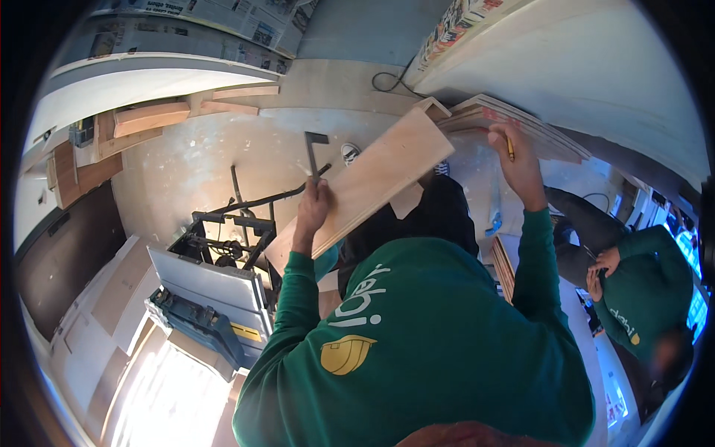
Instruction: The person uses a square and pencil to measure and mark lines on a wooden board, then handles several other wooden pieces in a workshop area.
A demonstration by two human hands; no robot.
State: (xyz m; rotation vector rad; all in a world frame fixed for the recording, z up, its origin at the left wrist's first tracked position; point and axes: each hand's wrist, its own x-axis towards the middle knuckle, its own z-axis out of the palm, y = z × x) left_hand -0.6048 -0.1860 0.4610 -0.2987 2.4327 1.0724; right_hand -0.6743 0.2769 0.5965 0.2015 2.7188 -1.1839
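A long pale wooden board [380, 175] lies slantwise in front of my body, its far end up to the right. My left hand [313, 210] is closed at the board's left edge, gripping a dark L-shaped metal square [313, 153] that sticks up past the fingers. Some of those fingers are hidden, and the hand seems to rest against the board too. Raised to the right, apart from the board, my right hand [519, 165] pinches a thin yellow pencil [511, 149].
On the left stands a table saw [216, 276] with a black frame. Wood offcuts [153, 118] lie along the far left wall. Stacked panels [514, 123] lean at the far right. A co-worker in a green sweatshirt [644, 276] is close on my right. A cable [387, 78] lies on the floor.
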